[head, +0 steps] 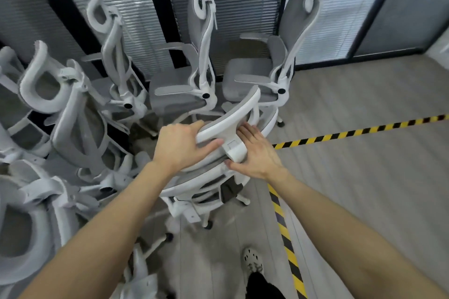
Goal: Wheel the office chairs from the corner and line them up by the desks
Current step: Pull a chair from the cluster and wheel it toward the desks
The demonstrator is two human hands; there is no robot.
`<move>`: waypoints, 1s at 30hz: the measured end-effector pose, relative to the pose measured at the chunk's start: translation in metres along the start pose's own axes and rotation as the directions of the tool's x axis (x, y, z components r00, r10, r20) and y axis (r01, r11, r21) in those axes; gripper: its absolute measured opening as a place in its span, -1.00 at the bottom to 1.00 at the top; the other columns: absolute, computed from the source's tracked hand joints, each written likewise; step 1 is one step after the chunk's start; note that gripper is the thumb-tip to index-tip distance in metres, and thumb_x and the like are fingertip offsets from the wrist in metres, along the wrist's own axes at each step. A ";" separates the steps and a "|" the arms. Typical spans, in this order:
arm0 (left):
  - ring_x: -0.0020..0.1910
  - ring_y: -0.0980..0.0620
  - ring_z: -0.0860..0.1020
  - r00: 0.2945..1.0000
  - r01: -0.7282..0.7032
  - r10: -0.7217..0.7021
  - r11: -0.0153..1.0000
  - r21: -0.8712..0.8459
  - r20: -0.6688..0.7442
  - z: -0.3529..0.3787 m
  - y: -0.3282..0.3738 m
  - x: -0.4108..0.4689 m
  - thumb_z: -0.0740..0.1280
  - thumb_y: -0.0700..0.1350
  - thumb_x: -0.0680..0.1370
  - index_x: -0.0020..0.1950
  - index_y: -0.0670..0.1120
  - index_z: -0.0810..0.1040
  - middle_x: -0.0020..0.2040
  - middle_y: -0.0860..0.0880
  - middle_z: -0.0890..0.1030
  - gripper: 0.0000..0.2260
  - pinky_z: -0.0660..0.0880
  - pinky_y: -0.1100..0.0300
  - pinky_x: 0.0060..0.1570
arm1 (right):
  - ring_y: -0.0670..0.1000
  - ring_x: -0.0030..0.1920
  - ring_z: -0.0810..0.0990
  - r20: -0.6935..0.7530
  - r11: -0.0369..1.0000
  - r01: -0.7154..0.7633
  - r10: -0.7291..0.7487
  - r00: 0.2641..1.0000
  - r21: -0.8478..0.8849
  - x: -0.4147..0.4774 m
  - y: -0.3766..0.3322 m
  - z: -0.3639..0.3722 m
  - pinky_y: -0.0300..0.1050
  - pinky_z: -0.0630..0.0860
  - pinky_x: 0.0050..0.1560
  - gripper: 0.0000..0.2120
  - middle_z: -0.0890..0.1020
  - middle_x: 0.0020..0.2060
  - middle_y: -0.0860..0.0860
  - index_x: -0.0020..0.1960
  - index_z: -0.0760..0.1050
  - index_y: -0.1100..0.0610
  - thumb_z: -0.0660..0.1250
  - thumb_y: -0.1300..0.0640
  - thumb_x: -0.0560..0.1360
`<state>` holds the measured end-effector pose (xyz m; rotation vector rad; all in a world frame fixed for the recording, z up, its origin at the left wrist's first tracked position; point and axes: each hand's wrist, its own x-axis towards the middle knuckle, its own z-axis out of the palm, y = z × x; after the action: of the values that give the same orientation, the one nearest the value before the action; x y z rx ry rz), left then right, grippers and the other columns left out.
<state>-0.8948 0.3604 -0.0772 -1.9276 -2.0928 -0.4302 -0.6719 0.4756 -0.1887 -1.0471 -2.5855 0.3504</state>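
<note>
Two hands hold the top of a grey and white chair (pixel 209 183) in the corner.
The left hand (pixel 179 145) wraps its fingers (pixel 193 126) over one end of the headrest (pixel 233 114), with the thumb under it. The right hand (pixel 260 155) holds the headrest's neck between its thumb and its nearly straight fingers. The chair stands on the floor (pixel 364 189), just beside the other chairs (pixel 175 90) packed by the glass wall (pixel 145 19). Yellow and black tape (pixel 359 132) runs close to its right side.

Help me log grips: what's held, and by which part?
Both hands hold the white-framed grey mesh office chair: left hand on its curved headrest, right hand on the headrest's white bracket.
</note>
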 end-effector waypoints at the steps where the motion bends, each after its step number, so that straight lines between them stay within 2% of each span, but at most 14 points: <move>1: -0.40 -0.06 0.61 1.000 -0.020 0.020 1.000 -0.010 0.007 -0.001 0.006 -0.002 0.18 0.61 0.56 -0.08 0.10 0.57 -0.42 0.06 0.56 -0.42 0.55 0.06 -0.34 | 0.03 0.78 0.08 -0.014 1.000 -0.030 0.029 0.999 -0.004 -0.014 -0.001 -0.003 0.12 0.05 0.78 0.04 0.33 0.70 0.06 0.70 0.29 0.15 0.32 -0.54 0.49; 5: -0.37 -0.09 0.62 0.992 -0.128 0.129 0.986 -0.102 0.003 -0.003 0.036 -0.009 0.19 0.62 0.55 -0.09 0.15 0.55 -0.41 0.04 0.57 -0.45 0.56 0.04 -0.31 | 0.01 0.79 0.02 -0.067 0.992 -0.121 0.119 0.991 -0.021 -0.074 -0.003 -0.019 0.12 0.04 0.78 0.05 0.28 0.73 0.03 0.73 0.25 0.10 0.32 -0.57 0.49; 8: -0.35 -0.08 0.61 0.977 -0.212 0.213 0.970 -0.117 -0.005 -0.002 0.067 -0.010 0.01 0.69 0.50 -0.20 0.13 0.44 -0.41 0.05 0.57 -0.35 0.47 0.06 -0.32 | 0.03 0.79 0.02 -0.109 0.982 -0.189 0.186 0.977 -0.021 -0.124 0.001 -0.034 0.12 0.01 0.79 0.07 0.26 0.73 0.04 0.73 0.24 0.13 0.28 -0.61 0.52; 11: -0.40 -0.06 0.57 0.956 -0.290 0.292 0.944 -0.160 -0.007 0.003 0.101 -0.009 -0.01 0.71 0.48 -0.25 0.04 0.49 -0.44 0.06 0.52 -0.24 0.48 0.04 -0.35 | 0.10 0.77 0.10 -0.101 0.976 -0.190 0.179 0.979 -0.108 -0.174 0.018 -0.055 0.16 -0.01 0.79 0.07 0.32 0.70 0.10 0.71 0.29 0.19 0.28 -0.61 0.54; 15: -0.38 -0.03 0.58 0.911 -0.406 0.412 0.897 -0.177 -0.002 0.009 0.151 -0.004 0.03 0.72 0.48 -0.22 0.04 0.57 -0.42 0.06 0.56 -0.22 0.49 0.05 -0.33 | 0.16 0.70 0.28 -0.157 0.975 -0.164 0.140 0.978 -0.151 -0.232 0.053 -0.079 0.25 0.11 0.76 0.00 0.47 0.58 0.09 0.62 0.41 0.19 0.37 -0.56 0.52; 16: -0.38 -0.03 0.57 0.900 -0.429 0.435 0.884 -0.184 -0.008 0.010 0.165 -0.001 0.04 0.71 0.48 -0.25 0.04 0.54 -0.41 0.07 0.56 -0.24 0.47 0.05 -0.33 | 0.17 0.69 0.29 -0.168 0.970 -0.181 0.154 0.974 -0.164 -0.244 0.060 -0.083 0.26 0.12 0.75 0.00 0.48 0.58 0.09 0.62 0.42 0.19 0.35 -0.58 0.52; 19: -0.42 -0.04 0.50 0.863 -0.502 0.500 0.833 -0.231 -0.070 0.015 0.209 0.011 0.14 0.66 0.50 -0.36 0.08 0.28 -0.45 0.09 0.49 -0.34 0.37 0.10 -0.38 | 0.17 0.71 0.27 -0.191 0.940 -0.278 0.241 0.951 -0.196 -0.276 0.082 -0.088 0.29 0.11 0.75 0.04 0.45 0.60 0.09 0.64 0.41 0.18 0.24 -0.64 0.52; 21: -0.43 -0.03 0.50 0.839 -0.540 0.535 0.801 -0.258 -0.096 0.022 0.238 0.025 0.16 0.66 0.49 -0.38 0.14 0.20 -0.45 0.09 0.49 -0.36 0.34 0.11 -0.40 | 0.18 0.70 0.28 -0.223 0.922 -0.339 0.296 0.929 -0.188 -0.291 0.101 -0.094 0.29 0.11 0.74 0.04 0.45 0.60 0.08 0.63 0.41 0.16 0.26 -0.65 0.51; 24: -0.43 -0.03 0.49 0.807 -0.582 0.582 0.755 -0.301 -0.100 0.037 0.284 0.054 0.19 0.70 0.47 -0.38 0.10 0.28 -0.45 0.09 0.45 -0.32 0.44 0.04 -0.42 | 0.20 0.68 0.30 -0.278 0.896 -0.408 0.351 0.894 -0.178 -0.309 0.132 -0.108 0.29 0.12 0.74 0.02 0.46 0.57 0.08 0.60 0.42 0.16 0.30 -0.62 0.51; 27: -0.44 -0.03 0.46 0.772 -0.621 0.628 0.708 -0.335 -0.104 0.049 0.333 0.085 0.20 0.71 0.41 -0.38 0.14 0.18 -0.44 0.13 0.40 -0.34 0.44 0.05 -0.41 | 0.22 0.65 0.33 -0.275 0.876 -0.441 0.383 0.882 -0.196 -0.323 0.174 -0.133 0.29 0.13 0.73 0.00 0.47 0.54 0.10 0.59 0.43 0.16 0.27 -0.63 0.52; 28: -0.42 -0.03 0.48 0.762 -0.631 0.641 0.703 -0.328 -0.090 0.053 0.349 0.095 0.17 0.72 0.40 -0.36 0.14 0.23 -0.42 0.13 0.42 -0.34 0.42 0.06 -0.40 | 0.21 0.64 0.35 -0.260 0.880 -0.428 0.372 0.891 -0.206 -0.329 0.192 -0.143 0.29 0.15 0.72 -0.01 0.48 0.53 0.09 0.58 0.44 0.15 0.27 -0.63 0.52; 30: -0.32 -0.03 0.55 0.747 -0.646 0.663 0.703 -0.297 -0.052 0.061 0.385 0.115 0.14 0.70 0.44 -0.25 0.15 0.45 -0.34 0.14 0.50 -0.38 0.42 0.06 -0.31 | 0.19 0.62 0.38 -0.232 0.879 -0.418 0.368 0.901 -0.230 -0.340 0.232 -0.166 0.27 0.19 0.71 0.00 0.51 0.52 0.08 0.59 0.44 0.14 0.29 -0.64 0.50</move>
<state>-0.5205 0.5184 -0.0736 -2.7123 -1.2496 -0.5420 -0.2319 0.4144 -0.1877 -1.6327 -2.2863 -0.0198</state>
